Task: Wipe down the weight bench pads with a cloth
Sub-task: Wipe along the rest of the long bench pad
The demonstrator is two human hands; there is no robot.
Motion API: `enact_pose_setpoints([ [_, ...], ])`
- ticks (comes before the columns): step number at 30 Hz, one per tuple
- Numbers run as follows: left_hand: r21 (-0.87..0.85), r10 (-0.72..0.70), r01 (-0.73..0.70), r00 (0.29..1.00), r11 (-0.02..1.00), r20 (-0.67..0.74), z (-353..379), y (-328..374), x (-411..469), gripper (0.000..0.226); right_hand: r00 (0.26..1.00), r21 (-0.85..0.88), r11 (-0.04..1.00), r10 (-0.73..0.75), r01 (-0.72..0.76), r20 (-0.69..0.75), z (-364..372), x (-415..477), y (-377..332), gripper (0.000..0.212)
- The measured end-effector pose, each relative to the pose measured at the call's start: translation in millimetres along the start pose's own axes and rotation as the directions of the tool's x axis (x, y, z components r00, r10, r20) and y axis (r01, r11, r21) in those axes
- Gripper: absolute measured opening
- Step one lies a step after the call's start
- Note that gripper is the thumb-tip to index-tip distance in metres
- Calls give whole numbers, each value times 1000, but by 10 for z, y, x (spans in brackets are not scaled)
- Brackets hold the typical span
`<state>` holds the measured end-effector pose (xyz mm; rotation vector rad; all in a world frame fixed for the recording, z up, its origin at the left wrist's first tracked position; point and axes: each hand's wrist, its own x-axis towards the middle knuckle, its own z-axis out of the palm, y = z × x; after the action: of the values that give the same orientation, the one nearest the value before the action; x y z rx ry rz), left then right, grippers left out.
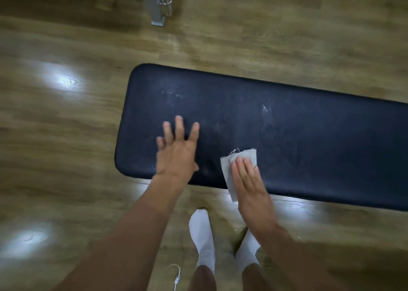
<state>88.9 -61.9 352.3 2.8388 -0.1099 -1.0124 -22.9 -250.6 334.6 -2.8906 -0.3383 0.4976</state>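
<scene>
- Cloth [229, 176]: thin, limp, light; lies at the bench pad's [309, 136] near edge, overhanging it.
- Right hand [249, 184] presses it flat, fingers extended.
- Left hand [176, 151] spread open, empty, near the pad's end.

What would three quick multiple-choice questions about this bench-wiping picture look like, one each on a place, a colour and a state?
1. Where does the cloth lie?
A. on the floor
B. on the bench pad's near edge
C. on the metal post

2. What colour is the bench pad?
A. dark navy
B. red
C. white

3. How is the left hand held?
A. in a fist
B. gripping the cloth
C. open, fingers spread

Answers:
1. B, the grey cloth sits at the pad's near edge under the right hand.
2. A, the whole pad looks dark navy against the wood floor.
3. C, the fingers are spread over the pad and hold nothing.
</scene>
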Motion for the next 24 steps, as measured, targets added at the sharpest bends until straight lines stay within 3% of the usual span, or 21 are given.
enact_pose_setpoints([
  [3, 9, -109, 108, 993, 994, 54, -22, -243, -53, 114, 1000, 3, 1000, 10, -10, 5, -104, 324, 20, 58],
  [8, 18, -96, 95, 994, 995, 50, 42, -231, 12, 114, 994, -74, 996, 49, -56, -98, -425, 1844, 280, 67],
  [11, 37, -92, 91, 995, 995, 45, 56, -269, 31, 116, 981, -28, 989, 142, -147, -130, -599, 2315, 269, 57],
  [14, 40, -91, 89, 995, 995, 51, 65, -262, 17, 117, 970, 113, 977, 197, -182, -141, -455, 1969, 72, 72],
  [20, 47, -98, 95, 994, 994, 58, 55, -242, 9, 116, 996, 129, 989, -70, 78, -63, 96, 297, -349, 68],
  [24, 62, -80, 79, 997, 995, 17, 101, -273, 8, 115, 993, 47, 993, -110, 112, -36, 14, 677, -265, 59],
])
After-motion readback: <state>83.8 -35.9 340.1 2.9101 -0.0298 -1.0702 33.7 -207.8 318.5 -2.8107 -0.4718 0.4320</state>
